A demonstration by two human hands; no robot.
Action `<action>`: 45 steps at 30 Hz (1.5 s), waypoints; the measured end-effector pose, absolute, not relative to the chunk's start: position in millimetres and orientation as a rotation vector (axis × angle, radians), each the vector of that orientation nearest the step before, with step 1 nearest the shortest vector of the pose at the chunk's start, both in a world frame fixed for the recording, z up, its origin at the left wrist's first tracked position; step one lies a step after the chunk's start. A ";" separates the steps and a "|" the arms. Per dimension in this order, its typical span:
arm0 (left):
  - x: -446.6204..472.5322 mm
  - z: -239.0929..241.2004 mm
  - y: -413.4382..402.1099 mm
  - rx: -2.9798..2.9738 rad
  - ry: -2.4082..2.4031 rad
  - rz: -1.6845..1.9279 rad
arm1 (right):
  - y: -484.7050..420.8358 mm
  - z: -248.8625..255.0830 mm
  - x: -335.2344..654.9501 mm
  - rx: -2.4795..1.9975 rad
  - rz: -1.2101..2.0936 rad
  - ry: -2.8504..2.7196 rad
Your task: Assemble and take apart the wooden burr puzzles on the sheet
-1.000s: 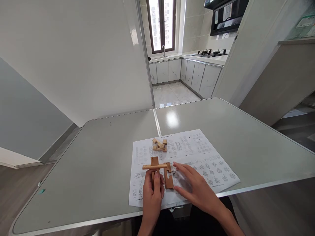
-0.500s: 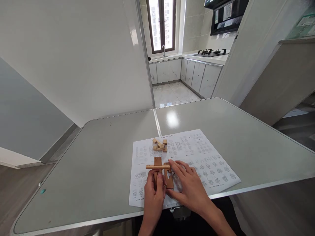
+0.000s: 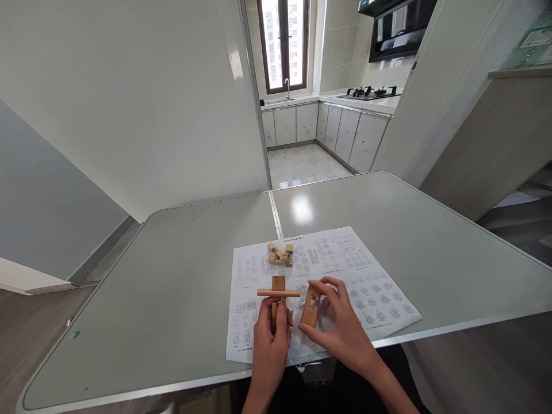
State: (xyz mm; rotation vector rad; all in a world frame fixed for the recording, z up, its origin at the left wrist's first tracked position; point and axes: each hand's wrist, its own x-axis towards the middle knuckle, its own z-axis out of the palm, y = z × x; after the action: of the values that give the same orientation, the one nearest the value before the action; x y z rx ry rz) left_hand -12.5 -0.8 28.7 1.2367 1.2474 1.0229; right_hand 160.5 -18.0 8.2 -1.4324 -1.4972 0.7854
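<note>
Over the table [image 3: 172, 276], our left grip [image 3: 269, 344] pinches the wooden cross [image 3: 278, 292]; our right grip [image 3: 340, 332], at three o'clock, pinches a notched block [image 3: 310, 311] that likely needs aligning.

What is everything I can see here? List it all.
table: one, pale grey, fills the foreground
printed sheet: one, white with small diagrams, on the table's near part
crossed wooden pieces: two, tan, held above the sheet
notched wooden piece: one, tan, held just right of them
loose wooden pieces: small pile, tan, on the sheet's far part
kitchen cabinets: a row, white, beyond the doorway
window: one, dark-framed, far wall
hob: one, black, counter at right
left hand: one, near edge, holding the crossed pieces
right hand: one, beside it, pinching the notched piece
</note>
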 end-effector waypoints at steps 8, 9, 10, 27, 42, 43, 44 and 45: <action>-14.4 24.5 -0.7 1.268 1.280 1.006 | -14.9 6.4 168.2 -1.293 0.899 -1.201; -14.7 24.4 -0.8 1.281 1.289 1.004 | -14.8 6.4 168.1 -1.295 0.906 -1.187; -14.9 24.3 -1.0 1.292 1.300 1.004 | -14.8 6.4 168.1 -1.299 0.916 -1.172; -16.1 26.2 -1.7 1.408 1.338 0.899 | -15.2 14.1 167.4 -1.203 1.116 -1.078; -11.7 44.2 -3.2 1.599 1.269 0.800 | -13.4 15.3 169.1 -1.239 1.149 -0.954; -11.9 44.4 -3.4 1.597 1.263 0.787 | -13.3 14.9 169.5 -1.253 1.138 -0.949; -12.3 44.4 -3.5 1.594 1.255 0.770 | -13.2 14.6 170.0 -1.260 1.131 -0.944; -12.8 44.2 -3.7 1.594 1.244 0.751 | -13.3 14.3 170.4 -1.262 1.128 -0.938</action>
State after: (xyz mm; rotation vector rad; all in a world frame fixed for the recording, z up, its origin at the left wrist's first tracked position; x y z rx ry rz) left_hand -12.8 -3.7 44.2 1.5942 1.2439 0.7512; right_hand 170.4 -13.3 14.3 -1.2624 -0.9376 1.1284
